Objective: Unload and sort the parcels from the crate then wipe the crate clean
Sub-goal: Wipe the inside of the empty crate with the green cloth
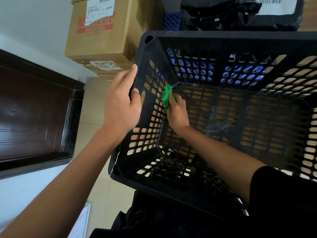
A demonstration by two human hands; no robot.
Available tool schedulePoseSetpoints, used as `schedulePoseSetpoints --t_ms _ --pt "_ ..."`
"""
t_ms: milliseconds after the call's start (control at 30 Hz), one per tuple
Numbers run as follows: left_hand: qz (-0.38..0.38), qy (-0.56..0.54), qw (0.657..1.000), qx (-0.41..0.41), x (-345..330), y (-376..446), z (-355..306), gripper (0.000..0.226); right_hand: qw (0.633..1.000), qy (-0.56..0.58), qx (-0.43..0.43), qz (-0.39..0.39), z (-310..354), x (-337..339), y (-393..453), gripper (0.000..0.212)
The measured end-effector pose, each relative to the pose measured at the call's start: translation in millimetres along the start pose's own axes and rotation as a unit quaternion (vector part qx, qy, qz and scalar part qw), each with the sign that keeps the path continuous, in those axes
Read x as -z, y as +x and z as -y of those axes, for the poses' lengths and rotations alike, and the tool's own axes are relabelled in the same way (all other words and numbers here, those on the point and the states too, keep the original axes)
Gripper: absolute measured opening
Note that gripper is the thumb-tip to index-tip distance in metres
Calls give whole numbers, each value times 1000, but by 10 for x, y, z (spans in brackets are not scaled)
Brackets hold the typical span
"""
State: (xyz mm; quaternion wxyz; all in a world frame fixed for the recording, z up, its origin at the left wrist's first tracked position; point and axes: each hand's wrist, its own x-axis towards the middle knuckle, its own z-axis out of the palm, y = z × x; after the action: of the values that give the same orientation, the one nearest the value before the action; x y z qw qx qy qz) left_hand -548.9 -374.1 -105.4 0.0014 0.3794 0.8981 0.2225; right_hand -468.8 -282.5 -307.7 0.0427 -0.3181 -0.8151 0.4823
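Note:
A large black perforated plastic crate (223,40) fills the right of the view, with nothing lying on its slotted floor. My left hand (121,103) grips the crate's left rim, fingers over the outside and thumb on the inner wall. My right hand (176,112) reaches down inside and holds a bunched green cloth (166,96), pressing it against the left inner wall near the far left corner. My right arm wears a black sleeve.
Stacked brown cardboard boxes (101,31) with shipping labels stand beyond the crate's left corner. Black-wrapped parcels (223,12) with a barcode label lie behind the crate, over a blue crate (171,19). A dark wooden door (34,109) is at left. Black bags lie below the crate.

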Motion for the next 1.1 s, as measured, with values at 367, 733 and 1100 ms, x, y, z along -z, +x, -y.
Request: schedulePoseSetpoints --t_ms 367,733,1100 --pt "-6 -6 1000 2 -11 -9 -20 52 979 -198 -41 23 14 512 485 47" --pt "19 -24 999 28 54 -5 -66 53 946 -296 44 128 59 561 614 37" --pt "24 -21 999 34 89 -6 -101 54 924 -313 85 203 38 695 599 47"
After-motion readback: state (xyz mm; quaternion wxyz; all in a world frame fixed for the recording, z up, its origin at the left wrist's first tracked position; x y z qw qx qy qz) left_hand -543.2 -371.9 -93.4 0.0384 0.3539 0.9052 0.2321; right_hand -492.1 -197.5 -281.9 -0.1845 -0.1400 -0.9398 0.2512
